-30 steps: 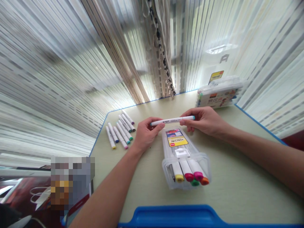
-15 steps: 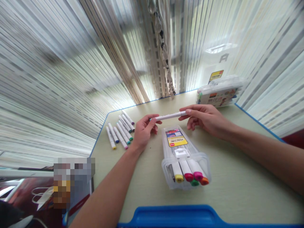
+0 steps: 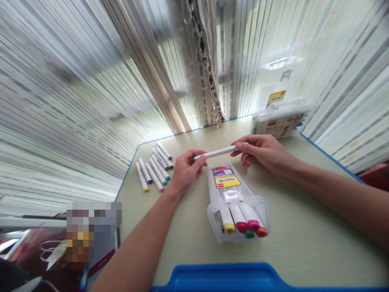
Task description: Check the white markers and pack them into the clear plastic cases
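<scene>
Between my hands a white marker (image 3: 219,152) with light-blue ends is held nearly level above the table. My left hand (image 3: 190,170) pinches its left end, and my right hand (image 3: 258,152) grips its right end with thumb and fingers. Just below lies a clear plastic marker case (image 3: 212,207) with a yellow label. Out of its near end stick several white markers (image 3: 241,217) with yellow, red, pink, green and orange tips. Left of my left hand, several loose white markers (image 3: 156,174) with coloured ends lie side by side on the table.
A pale green table (image 3: 188,251) with a blue edge carries everything. At the back right stands a second clear case (image 3: 279,121) of markers. Striped curtains (image 3: 146,81) and a bead chain (image 3: 206,65) hang behind the table. A blue tray-like ledge (image 3: 225,278) is in front.
The marker has shifted slightly to the right and down in my hands, and its light-blue right end now shows past my right fingers. The case and loose markers have not moved.
</scene>
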Demonstrator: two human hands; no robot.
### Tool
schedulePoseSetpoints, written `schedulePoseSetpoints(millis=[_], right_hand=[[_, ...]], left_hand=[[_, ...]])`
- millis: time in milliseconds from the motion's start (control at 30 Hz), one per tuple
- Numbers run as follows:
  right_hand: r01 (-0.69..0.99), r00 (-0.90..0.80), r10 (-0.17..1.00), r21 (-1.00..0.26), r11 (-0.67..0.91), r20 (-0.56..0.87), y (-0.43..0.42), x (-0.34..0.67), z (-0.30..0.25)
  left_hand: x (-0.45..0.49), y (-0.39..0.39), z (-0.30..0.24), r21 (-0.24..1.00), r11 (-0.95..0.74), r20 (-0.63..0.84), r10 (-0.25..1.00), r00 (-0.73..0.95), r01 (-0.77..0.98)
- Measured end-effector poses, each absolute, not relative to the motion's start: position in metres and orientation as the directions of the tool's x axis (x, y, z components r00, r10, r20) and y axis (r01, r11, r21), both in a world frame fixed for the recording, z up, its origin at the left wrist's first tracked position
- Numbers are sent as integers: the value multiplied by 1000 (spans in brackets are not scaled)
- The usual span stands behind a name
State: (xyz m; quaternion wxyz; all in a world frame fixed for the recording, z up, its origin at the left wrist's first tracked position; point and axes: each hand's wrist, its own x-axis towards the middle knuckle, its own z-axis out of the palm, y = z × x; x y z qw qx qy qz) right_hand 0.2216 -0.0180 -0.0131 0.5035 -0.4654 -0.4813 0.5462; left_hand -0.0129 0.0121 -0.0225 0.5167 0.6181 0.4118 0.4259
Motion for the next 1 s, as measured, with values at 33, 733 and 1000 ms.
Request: schedulePoseSetpoints(millis=[33, 733, 1000], right_hand=[[-78, -65, 998, -997, -17, -12, -18, 221, -13], [-263, -64, 993, -959, -108, -94, -19, 221, -7], [-228, -64, 996, -970, -82, -70, -18, 222, -10]], left_hand=[[-12, 11, -22, 987, -138, 108, 949, 295, 83], [-15, 19, -25, 979, 27, 33, 957, 290, -200], [-15, 18, -24, 987, 16, 30, 958, 286, -158]])
